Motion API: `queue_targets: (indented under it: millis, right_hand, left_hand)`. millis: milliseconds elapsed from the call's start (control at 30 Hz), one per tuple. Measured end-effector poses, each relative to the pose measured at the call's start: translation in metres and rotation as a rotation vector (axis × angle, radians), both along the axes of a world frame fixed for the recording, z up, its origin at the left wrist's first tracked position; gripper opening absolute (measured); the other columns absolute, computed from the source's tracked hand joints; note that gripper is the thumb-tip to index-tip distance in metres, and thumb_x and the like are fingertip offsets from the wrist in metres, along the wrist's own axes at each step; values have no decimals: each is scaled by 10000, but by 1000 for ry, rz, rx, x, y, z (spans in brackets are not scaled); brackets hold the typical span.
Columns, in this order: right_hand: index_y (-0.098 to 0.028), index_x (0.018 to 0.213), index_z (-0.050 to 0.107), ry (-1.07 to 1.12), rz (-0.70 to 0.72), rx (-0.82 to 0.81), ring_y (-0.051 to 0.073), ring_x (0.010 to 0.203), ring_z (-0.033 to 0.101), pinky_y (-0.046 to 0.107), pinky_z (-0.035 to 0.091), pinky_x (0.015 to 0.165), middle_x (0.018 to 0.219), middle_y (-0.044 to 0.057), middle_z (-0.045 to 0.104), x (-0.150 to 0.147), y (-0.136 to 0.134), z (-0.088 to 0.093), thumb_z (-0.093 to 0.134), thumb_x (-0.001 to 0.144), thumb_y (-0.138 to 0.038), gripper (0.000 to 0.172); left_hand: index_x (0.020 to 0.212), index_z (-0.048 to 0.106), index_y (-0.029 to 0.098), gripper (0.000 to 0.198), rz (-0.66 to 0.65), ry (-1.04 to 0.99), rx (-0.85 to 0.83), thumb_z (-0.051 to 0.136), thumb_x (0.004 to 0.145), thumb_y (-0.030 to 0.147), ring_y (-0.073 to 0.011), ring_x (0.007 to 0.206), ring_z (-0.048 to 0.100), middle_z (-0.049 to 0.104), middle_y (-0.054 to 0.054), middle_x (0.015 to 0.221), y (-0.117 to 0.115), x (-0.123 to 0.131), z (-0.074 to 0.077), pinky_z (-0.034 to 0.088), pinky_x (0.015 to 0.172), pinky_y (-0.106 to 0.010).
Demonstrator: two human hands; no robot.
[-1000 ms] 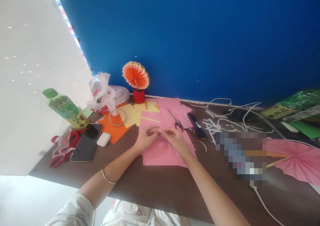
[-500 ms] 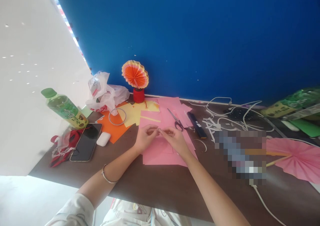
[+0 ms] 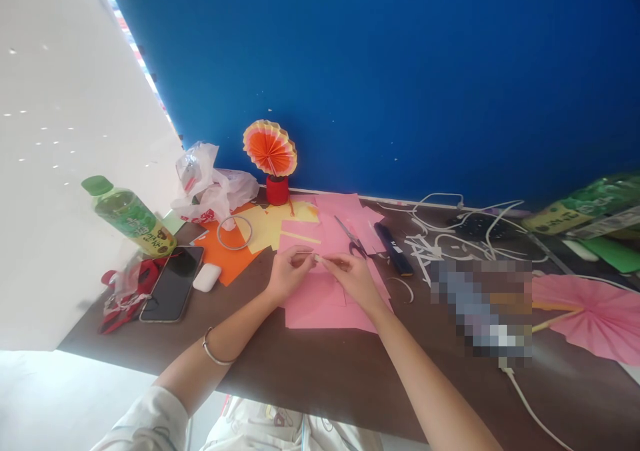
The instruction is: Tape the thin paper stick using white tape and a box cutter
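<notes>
My left hand (image 3: 290, 276) and my right hand (image 3: 354, 282) meet over the pink paper sheets (image 3: 320, 314), with fingertips almost touching. Between them is a small whitish piece (image 3: 317, 258), pinched by both hands; its kind is too small to make out. Just beyond my right hand lie scissors (image 3: 354, 239), blades pointing away to the left. A narrow yellow paper strip (image 3: 300, 237) rests on the pink sheets beyond my left hand.
On the left stand or lie a green bottle (image 3: 133, 218), a phone (image 3: 173, 284), a white earbud case (image 3: 207, 278) and a plastic bag (image 3: 215, 188). A paper rosette (image 3: 270, 148) stands behind. To the right are a dark blue tool (image 3: 394, 250), white cables (image 3: 445, 238) and a pink paper fan (image 3: 590, 314).
My fingertips have shifted slightly, and the small whitish piece between them shows more plainly. Both hands stay close together over the pink sheets; the things around them have not moved.
</notes>
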State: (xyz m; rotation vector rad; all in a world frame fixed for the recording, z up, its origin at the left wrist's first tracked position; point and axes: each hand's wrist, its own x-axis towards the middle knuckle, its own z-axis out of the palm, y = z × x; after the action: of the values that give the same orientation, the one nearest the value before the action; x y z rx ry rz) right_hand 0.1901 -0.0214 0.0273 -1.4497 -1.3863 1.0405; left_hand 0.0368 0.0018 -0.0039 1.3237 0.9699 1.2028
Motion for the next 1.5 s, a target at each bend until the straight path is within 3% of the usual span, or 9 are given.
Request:
queue_targets:
  millis: [233,367,467,633,767,1033,1500]
  right_hand:
    - [-163,776,684,-24,0,27,210,806,639,325,488,762,834,77,701,-2,0,3,626,710,-376,230]
    - [-162,780,675,1,-17,47,205,784,637,320,492,733,833,77,697,-2,0,0,604,725,-399,253]
    - [-158,787,670,37,-4,62,199,782,635,318,496,727,840,81,693,-4,0,-4,588,736,-421,280]
    - [-161,796,652,89,5,3,179,657,631,285,501,570,794,68,678,-10,-3,-3,639,675,-473,335]
    - [-158,838,631,106,-34,-60,148,503,589,261,443,431,724,53,657,-12,-6,4,638,662,-509,392]
    - [-165,719,611,93,-38,-34,132,483,552,265,455,486,574,9,586,-8,-5,7,620,682,-477,314]
    - [-179,736,597,60,-51,-47,132,422,518,260,409,396,549,1,572,-8,-5,3,637,654,-491,325]
  left_hand:
    - [917,597,143,293,-5,-16,-17,627,737,372,-208,743,681,705,-86,781,-1,0,2,547,751,-370]
    - [1003,595,141,357,-56,-93,-81,660,713,340,-214,905,650,683,-114,979,-1,1,8,505,858,-382]
    - [984,647,160,340,-85,-8,-93,672,697,340,-228,1003,610,650,-98,1085,1,2,8,457,928,-383]
    - [770,711,174,301,-108,65,-18,536,791,417,-229,959,623,703,-45,933,3,2,6,463,905,-365]
    - [787,712,160,324,-53,17,-61,538,784,434,-212,856,648,710,-40,843,3,2,6,501,838,-345]
    - [789,701,145,324,-46,-143,-178,580,749,442,-199,810,660,705,-47,803,5,3,4,515,831,-357]
    - [771,684,131,362,-66,-209,-260,599,723,480,-208,785,671,705,-54,763,4,3,8,531,813,-369]
